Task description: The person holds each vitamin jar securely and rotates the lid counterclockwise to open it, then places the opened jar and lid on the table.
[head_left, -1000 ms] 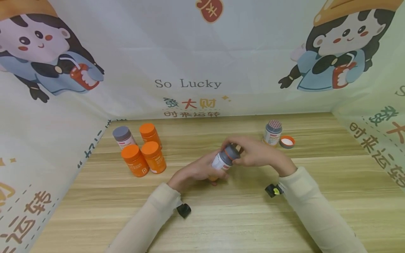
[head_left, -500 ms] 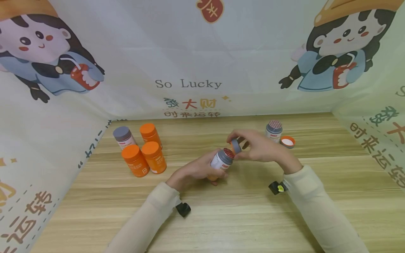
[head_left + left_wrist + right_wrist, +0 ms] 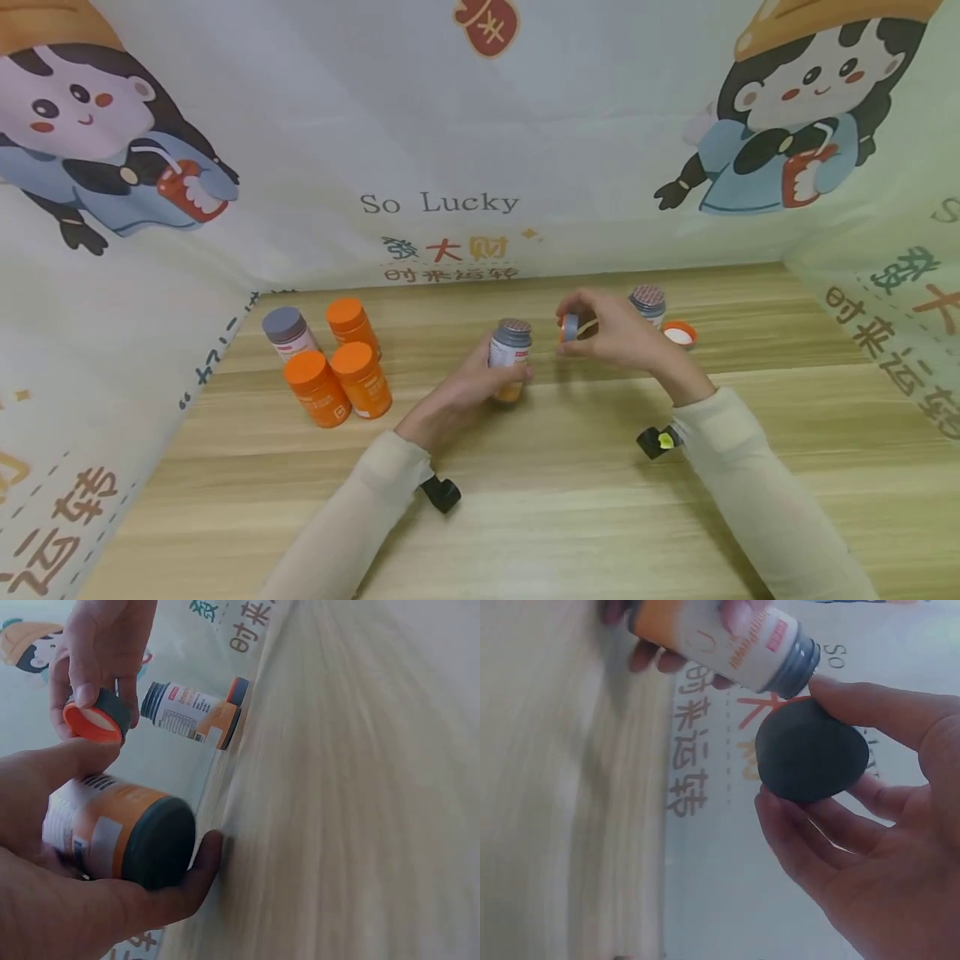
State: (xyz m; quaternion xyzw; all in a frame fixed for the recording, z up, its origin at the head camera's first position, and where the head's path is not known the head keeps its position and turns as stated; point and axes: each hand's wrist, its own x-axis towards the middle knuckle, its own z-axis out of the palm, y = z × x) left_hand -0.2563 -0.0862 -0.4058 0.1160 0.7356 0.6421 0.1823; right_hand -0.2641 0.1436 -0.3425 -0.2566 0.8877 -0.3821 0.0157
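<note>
My left hand (image 3: pixel 476 379) grips a white-and-orange pill bottle (image 3: pixel 509 358) around its body, its grey threaded neck uncovered and a patterned seal showing on top. In the left wrist view the dark base of that bottle (image 3: pixel 160 841) faces the camera, with fingers curled round the side. To the right, my right hand (image 3: pixel 611 329) pinches the grey cap (image 3: pixel 570 328) by its edge between thumb and fingers. The cap's orange rim and white lining (image 3: pixel 94 725) show in the left wrist view, while the right wrist view shows its flat dark top (image 3: pixel 811 752).
Behind my right hand stands another uncapped bottle (image 3: pixel 648 303), partly hidden, beside its cap (image 3: pixel 679 334) lying lining-up. At the left several capped bottles cluster: orange ones (image 3: pixel 318 390) and one with a grey lid (image 3: pixel 285 327). A printed cloth (image 3: pixel 450 125) walls the wooden table (image 3: pixel 510 517).
The cap has come off the bottle in my right hand and moved right, away from the neck. My left hand has turned the bottle from tilted to nearly upright.
</note>
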